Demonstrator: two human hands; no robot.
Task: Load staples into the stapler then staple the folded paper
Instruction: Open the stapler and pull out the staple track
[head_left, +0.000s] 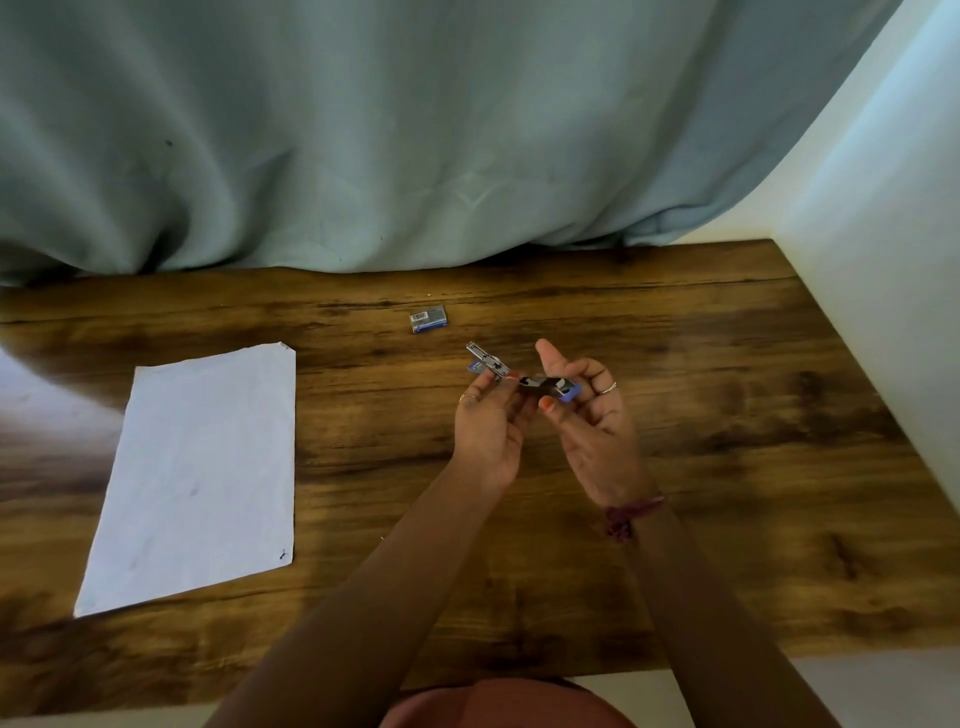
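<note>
A small metal stapler (519, 375) with blue parts is held above the middle of the wooden table, swung open so its metal arm points up and to the left. My left hand (488, 431) grips its left part with the fingertips. My right hand (592, 410) holds its right, blue-tipped end between thumb and fingers. A small blue box of staples (428, 318) lies on the table just beyond my hands. The folded white paper (197, 473) lies flat at the left of the table, apart from both hands.
The wooden table (727, 415) runs to a white wall (893, 260) on the right. A pale blue-grey curtain (363, 130) hangs along its far edge. The near table edge (571, 670) is close to my body.
</note>
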